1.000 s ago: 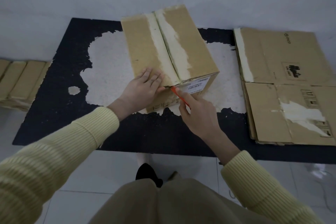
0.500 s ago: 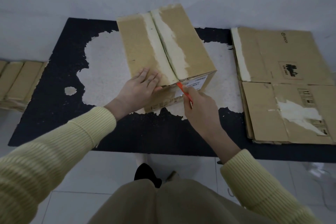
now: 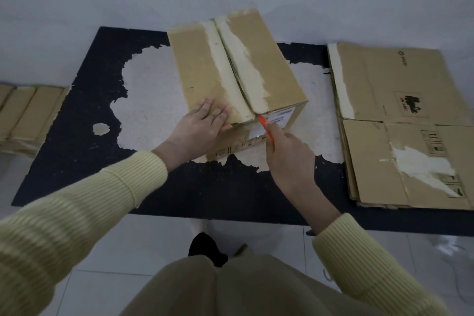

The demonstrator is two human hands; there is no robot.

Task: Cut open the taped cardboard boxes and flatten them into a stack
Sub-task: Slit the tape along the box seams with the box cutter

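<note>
left hand (image 3: 202, 124) flat on box (image 3: 238, 77), fingers straight | right hand (image 3: 289, 156) fingers gripping orange cutter (image 3: 264, 124) at centre seam

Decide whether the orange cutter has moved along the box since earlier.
Yes. The orange cutter has shifted slightly right along the near edge of the cardboard box, away from the left hand, towards the white label.

On my flat cardboard (image 3: 379, 77) a sideways mark (image 3: 410, 108) begins "UN"; the rest, and the box label (image 3: 278, 120), are too small to read.
</note>
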